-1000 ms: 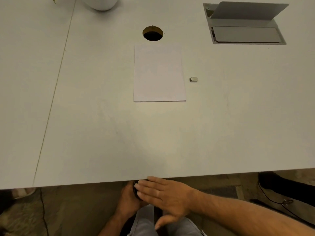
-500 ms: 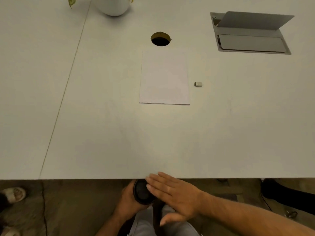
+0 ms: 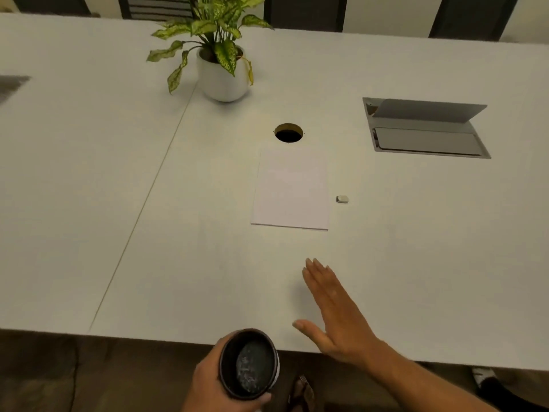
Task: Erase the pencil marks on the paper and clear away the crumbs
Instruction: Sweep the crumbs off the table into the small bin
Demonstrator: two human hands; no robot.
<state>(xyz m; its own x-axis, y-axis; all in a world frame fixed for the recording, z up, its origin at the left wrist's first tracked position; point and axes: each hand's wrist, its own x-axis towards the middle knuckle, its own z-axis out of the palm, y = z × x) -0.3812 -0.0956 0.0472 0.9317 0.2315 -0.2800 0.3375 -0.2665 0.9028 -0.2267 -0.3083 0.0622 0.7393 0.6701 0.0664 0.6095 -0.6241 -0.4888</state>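
A white sheet of paper (image 3: 291,188) lies flat on the white table (image 3: 178,233), just in front of a round cable hole. No pencil marks show on it from here. A small white eraser (image 3: 342,199) rests on the table just right of the sheet. My left hand (image 3: 208,382) grips a dark round cup (image 3: 249,364) at the table's near edge, its mouth tilted toward me with pale crumbs inside. My right hand (image 3: 335,310) is flat and open over the table's near part, fingers pointing toward the paper, well short of it.
A potted plant in a white pot (image 3: 221,75) stands at the back, left of centre. The round cable hole (image 3: 288,132) is just behind the paper. An open grey cable hatch (image 3: 424,129) sits at the right. A seam (image 3: 142,203) runs through the tabletop on the left.
My right hand left the cup below the table edge and moved forward over the tabletop. The cup rose to the table's edge. The view tilted up, bringing the plant into sight.
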